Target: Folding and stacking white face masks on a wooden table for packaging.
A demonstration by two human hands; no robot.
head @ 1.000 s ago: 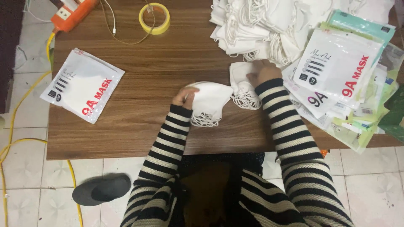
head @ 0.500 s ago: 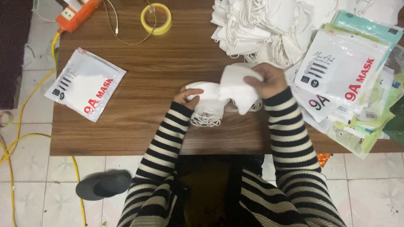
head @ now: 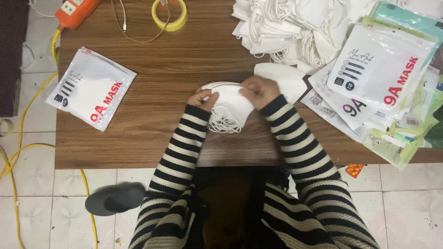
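A small stack of white masks is held over the middle of the worktop, a brown wood-grain board. The stack is gripped at its left edge by the left hand, fingers curled shut on it, and at its right edge by the right hand, also closed on it. Elastic loops hang from the near side of the stack.

Just right of the right hand a single white mask lies flat. A heap of loose white masks is seen at the far right, with a pile of printed pouches spread along the right edge. One pouch lies alone at the left. A roll of yellow tape and an orange power strip sit at the far edge.

The floor is laid with pale tiles; a yellow cable runs across it at the left, and a dark slipper lies near the worktop's near-left corner.
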